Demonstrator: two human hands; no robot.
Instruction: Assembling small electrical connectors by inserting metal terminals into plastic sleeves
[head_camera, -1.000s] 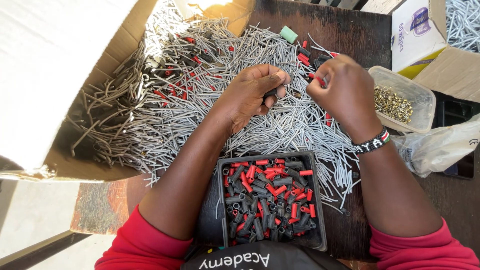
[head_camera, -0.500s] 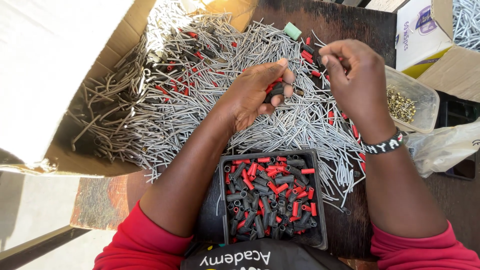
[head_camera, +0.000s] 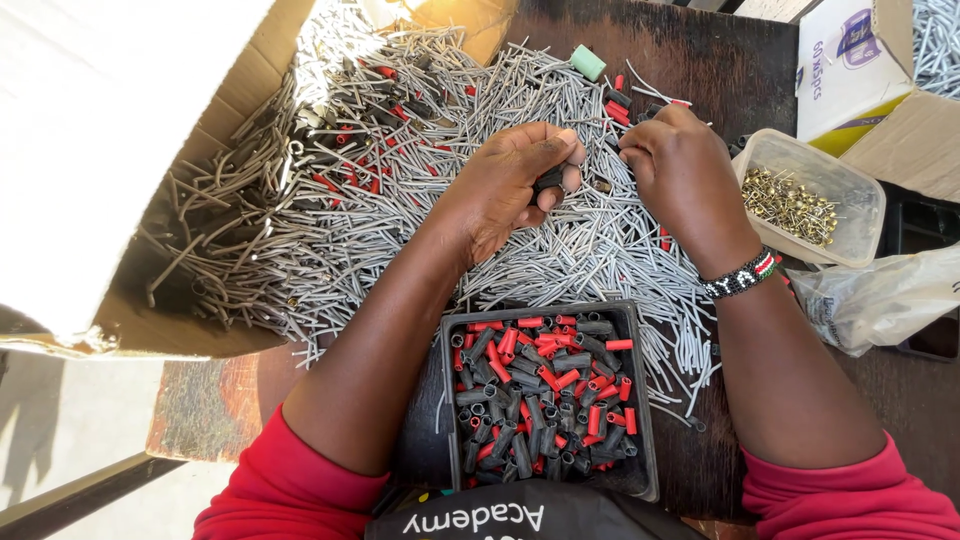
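Observation:
My left hand (head_camera: 510, 185) is curled over a heap of thin grey wire pieces (head_camera: 420, 200) and pinches a small black sleeve (head_camera: 549, 180) between thumb and fingers. My right hand (head_camera: 680, 170), with a beaded band on its wrist, hovers just to the right with its fingertips pinched near the left hand; what it grips is too small to make out. Close to my body stands a black tray (head_camera: 638, 400) filled with several red and black sleeves (head_camera: 540, 390).
An open cardboard box (head_camera: 120, 150) lies at the left with grey pieces spilling out. A clear plastic tub of small brass parts (head_camera: 800, 195) stands at the right, beside a white carton (head_camera: 850, 60) and a plastic bag (head_camera: 880, 295). A green piece (head_camera: 588, 62) lies far back.
Both hands have shifted slightly nearer and to the left over the heap. The right hand has come down from the red pieces at the back, and its fingertips have closed in towards the left hand.

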